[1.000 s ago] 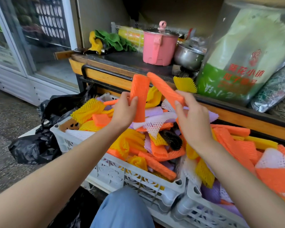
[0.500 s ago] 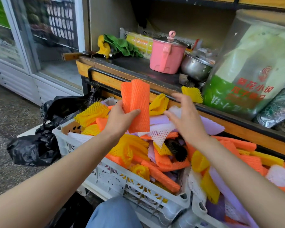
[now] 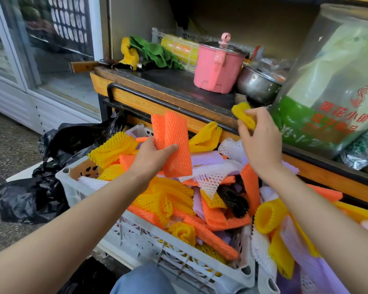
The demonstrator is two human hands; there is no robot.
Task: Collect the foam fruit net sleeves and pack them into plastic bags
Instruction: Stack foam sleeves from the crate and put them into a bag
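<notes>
We log left hand (image 3: 151, 154) clamped on 2 orange sleeves (image 3: 174, 145) above white crate (image 3: 179, 257); right hand (image 3: 258, 143) pinches yellow sleeve (image 3: 242, 112) near counter (image 3: 168, 81).

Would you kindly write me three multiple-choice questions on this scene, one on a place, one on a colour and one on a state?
1. Where does the pink pot stand?
A. On the dark counter beside the steel pot
B. Inside a white crate
C. On the floor

2. What colour is the foam sleeve that the right hand pinches?
A. Orange
B. Yellow
C. Purple

3. What is the left hand doing?
A. Lying flat on a crate rim
B. Gripping orange sleeves
C. Holding a black bag

Answers: 1 A, the pot sits on the counter next to the steel pot; 2 B, the sleeve between its fingers is yellow; 3 B, its fingers and thumb curl round the orange sleeves.
</notes>
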